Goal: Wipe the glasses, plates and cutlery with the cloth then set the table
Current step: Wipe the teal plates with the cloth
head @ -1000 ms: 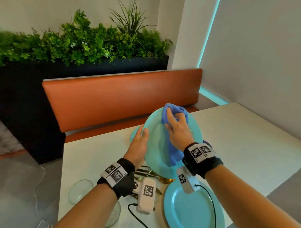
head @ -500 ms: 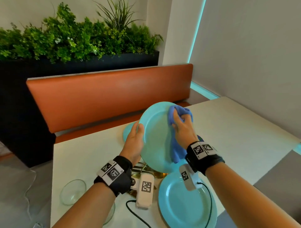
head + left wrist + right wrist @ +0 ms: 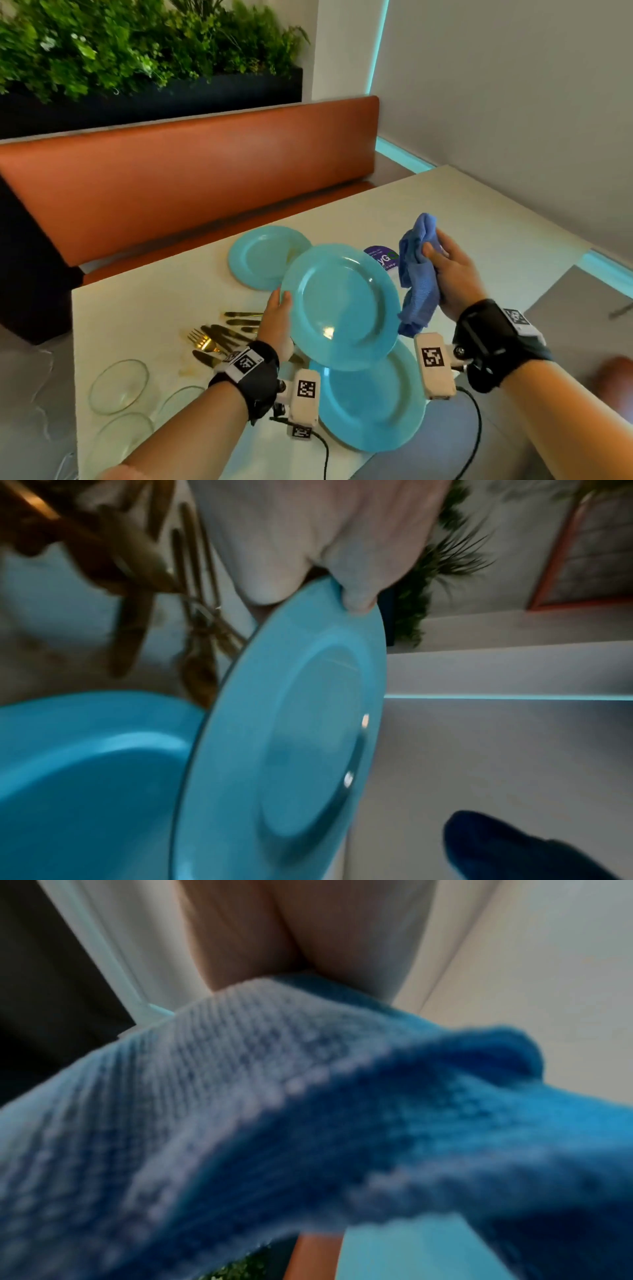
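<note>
My left hand grips the left rim of a turquoise plate, held tilted above the table; in the left wrist view the thumb curls over that plate's rim. My right hand holds a bunched blue cloth just right of the plate, apart from it. The cloth fills the right wrist view. A second plate lies below the held one and a third lies farther back. Gold cutlery lies in a pile left of my left hand. Clear glass pieces sit at the near left.
The white table has bare room on its right side. A purple-and-white disc lies behind the held plate. An orange bench runs along the far edge, with a planter of greenery behind it. A grey wall stands to the right.
My right hand has lifted the cloth off the plate's face and moved it to the right. The plate has tipped flatter and lower in my left hand, and the view has turned downward.
</note>
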Tool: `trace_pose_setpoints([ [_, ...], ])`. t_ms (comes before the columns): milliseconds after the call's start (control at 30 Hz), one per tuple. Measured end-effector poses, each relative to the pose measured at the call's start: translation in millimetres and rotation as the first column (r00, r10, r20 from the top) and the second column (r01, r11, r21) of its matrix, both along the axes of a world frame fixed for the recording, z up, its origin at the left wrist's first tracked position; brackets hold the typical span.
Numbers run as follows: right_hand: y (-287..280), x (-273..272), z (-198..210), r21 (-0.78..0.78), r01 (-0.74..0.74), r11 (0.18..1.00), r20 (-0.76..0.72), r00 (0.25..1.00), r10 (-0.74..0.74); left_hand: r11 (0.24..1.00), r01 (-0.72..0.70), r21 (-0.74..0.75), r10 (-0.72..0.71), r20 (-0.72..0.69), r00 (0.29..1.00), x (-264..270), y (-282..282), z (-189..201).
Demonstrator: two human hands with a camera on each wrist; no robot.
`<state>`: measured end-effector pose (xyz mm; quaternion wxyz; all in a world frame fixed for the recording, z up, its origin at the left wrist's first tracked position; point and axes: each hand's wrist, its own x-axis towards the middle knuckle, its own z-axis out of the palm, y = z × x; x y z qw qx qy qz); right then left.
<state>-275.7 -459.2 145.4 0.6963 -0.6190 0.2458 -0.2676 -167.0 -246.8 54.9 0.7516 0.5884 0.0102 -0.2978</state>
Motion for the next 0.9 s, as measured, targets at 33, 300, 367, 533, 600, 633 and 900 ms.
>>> trace_pose_setpoints([
  [33, -4.0, -2.3, -2.2, -0.014, 0.013, 1.000, -0.007, 1.000, -0.013, 1.000, 0.016, 0.022, -0.016, -0.024, 1.000, -8.8, -4.0, -7.8],
  [300, -12.8, -25.7, -30.7, -0.022, 0.080, 0.997, -0.149, 0.985, -0.083, 0.966, 0.191, 0.175, -0.149, -0.226, 0.963, -57.3, -17.3, -72.2],
  [367, -14.5, -28.7, -35.2, -0.024, 0.083, 0.996, -0.175, 0.981, -0.086, 0.949, 0.219, 0.225, -0.169, -0.222, 0.960, -63.9, -17.2, -81.6],
  [533, -19.4, -29.2, -41.2, -0.029, 0.080, 0.996, -0.221, 0.972, -0.085, 0.742, 0.287, 0.606, -0.342, -0.026, 0.939, -66.2, -22.6, -91.3],
  [600, -19.6, -28.1, -41.8, -0.026, 0.073, 0.997, -0.226, 0.971, -0.077, 0.625, 0.223, 0.748, -0.405, 0.067, 0.912, -62.7, -23.9, -89.3],
  [633, -20.7, -27.3, -42.9, -0.031, 0.067, 0.997, -0.230, 0.971, -0.072, 0.587, 0.196, 0.785, -0.424, 0.093, 0.901, -61.1, -24.2, -88.8],
  [900, -28.3, -15.7, -43.7, -0.075, 0.006, 0.997, -0.248, 0.968, -0.024, 0.396, 0.070, 0.916, -0.560, 0.180, 0.809, -49.1, -29.4, -81.4],
])
